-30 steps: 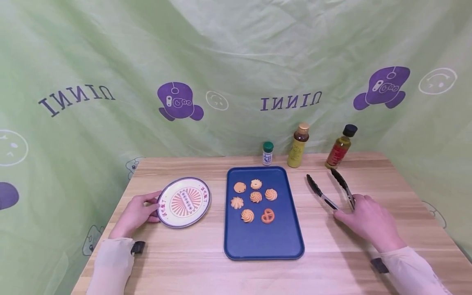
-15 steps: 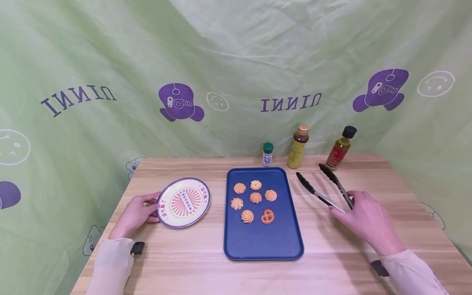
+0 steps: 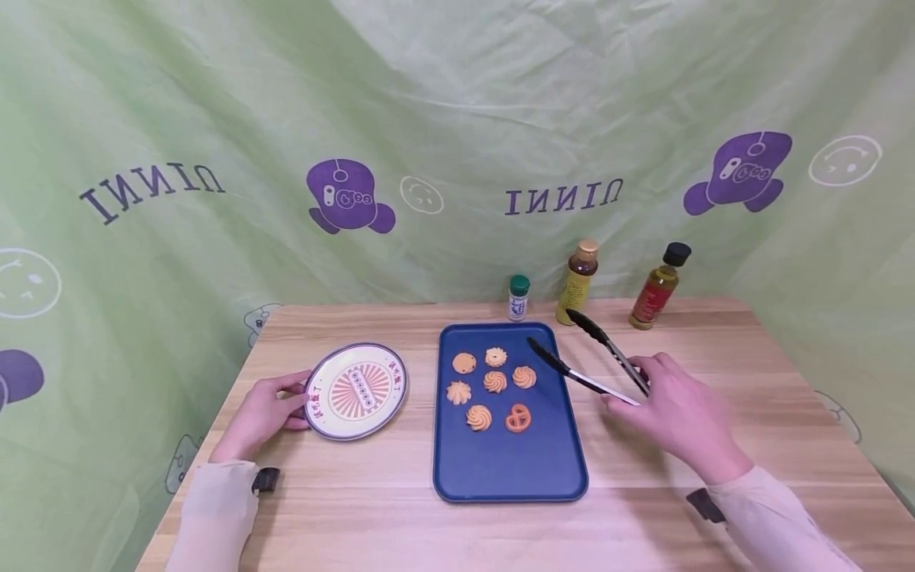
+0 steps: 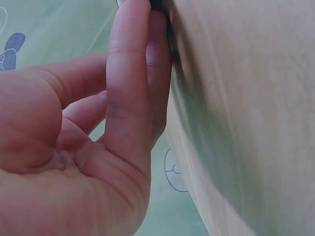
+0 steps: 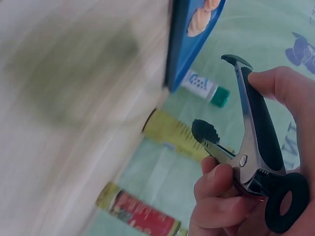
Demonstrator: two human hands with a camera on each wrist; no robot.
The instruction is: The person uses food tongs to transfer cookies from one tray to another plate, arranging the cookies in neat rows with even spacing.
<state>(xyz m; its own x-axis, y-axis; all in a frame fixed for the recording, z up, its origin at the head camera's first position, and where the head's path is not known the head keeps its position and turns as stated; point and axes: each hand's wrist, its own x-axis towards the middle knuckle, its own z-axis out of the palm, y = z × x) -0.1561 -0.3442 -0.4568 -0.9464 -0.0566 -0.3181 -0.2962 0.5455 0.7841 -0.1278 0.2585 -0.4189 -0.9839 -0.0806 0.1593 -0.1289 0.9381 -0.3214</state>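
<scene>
My left hand (image 3: 260, 417) grips the left rim of a round white plate (image 3: 386, 413) with a blue edge and a red sunburst print. In the left wrist view the fingers (image 4: 128, 83) reach up to the plate's edge, most of which is out of frame. My right hand (image 3: 675, 409) holds black-and-silver tongs (image 3: 589, 384), their arms spread apart and nothing between them. The tong tips hang over the upper right part of a blue tray (image 3: 511, 469). On that tray lie several swirled and round cookies (image 3: 495, 381) and a pretzel-shaped cookie (image 3: 518, 418).
Behind the tray stands a small green-capped shaker (image 3: 519, 299). To its right are a yellow-labelled bottle (image 3: 574, 294), partly behind a tong tip, and a red-labelled bottle (image 3: 654, 298). A green printed curtain (image 3: 457, 119) hangs behind the wooden table (image 3: 343, 508).
My right hand has moved left with the tongs, carrying their tips from the right of the tray to above its upper right corner. The left hand and plate look unmoved.
</scene>
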